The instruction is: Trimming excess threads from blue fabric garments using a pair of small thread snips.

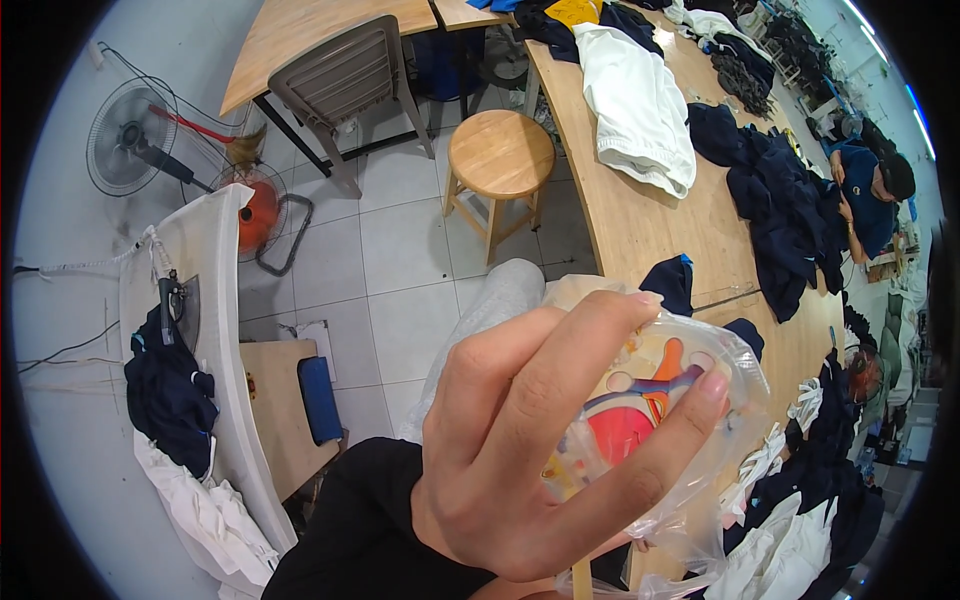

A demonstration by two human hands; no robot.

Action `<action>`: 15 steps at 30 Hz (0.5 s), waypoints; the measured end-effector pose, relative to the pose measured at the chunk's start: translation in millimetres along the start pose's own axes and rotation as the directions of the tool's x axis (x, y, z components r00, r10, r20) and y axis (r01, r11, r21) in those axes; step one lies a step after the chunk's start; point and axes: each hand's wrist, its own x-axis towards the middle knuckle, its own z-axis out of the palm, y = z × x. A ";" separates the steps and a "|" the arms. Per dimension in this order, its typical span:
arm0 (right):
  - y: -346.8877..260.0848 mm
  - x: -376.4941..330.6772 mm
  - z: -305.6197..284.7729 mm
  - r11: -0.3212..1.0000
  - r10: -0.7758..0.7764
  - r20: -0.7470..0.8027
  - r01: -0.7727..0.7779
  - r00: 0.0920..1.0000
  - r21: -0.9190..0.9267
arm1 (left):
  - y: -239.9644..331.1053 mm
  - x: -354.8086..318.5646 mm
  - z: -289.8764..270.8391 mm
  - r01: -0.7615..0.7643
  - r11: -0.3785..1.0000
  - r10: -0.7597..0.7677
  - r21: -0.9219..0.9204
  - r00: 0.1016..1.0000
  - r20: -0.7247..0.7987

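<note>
Here the left hand (520,440) clasps a clear plastic packet (655,400).

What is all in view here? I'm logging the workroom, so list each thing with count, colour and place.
Plastic bag: one, clear with red, orange and blue shapes inside, held close to the camera.
Stool: one, pale wood, on the tiled floor beside the long table.
Chair: one, grey, at the far table.
Long table: one, pale wood, along the right.
White garment: one, on the long table, far end.
Navy garments: a heap, dark blue, mid table.
Fans: two, one grey, one orange, on the floor at left.
Co-worker: one, in blue, seated at far right.
Hand: one, the person's own, black sleeve, fingers around the bag; which hand is unclear.
</note>
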 end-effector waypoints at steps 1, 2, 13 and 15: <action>-0.4 0.1 -1.5 1.000 -0.004 0.000 0.004 1.000 -0.001 | 0.1 0.0 0.0 0.000 1.000 0.000 0.007 1.000 -0.002; -0.2 0.1 -2.8 1.000 -0.008 0.000 0.008 1.000 -0.004 | 1.3 0.8 -1.1 0.001 1.000 -0.001 0.008 1.000 -0.001; 10.3 0.2 9.2 0.999 -0.027 -0.002 0.027 1.000 -0.026 | 0.9 4.4 3.9 0.008 1.000 -0.008 -0.021 1.000 0.014; 12.3 1.3 11.1 0.999 -0.025 -0.005 0.025 1.000 -0.032 | -7.2 3.1 7.8 -0.020 1.000 0.021 -0.022 0.999 0.034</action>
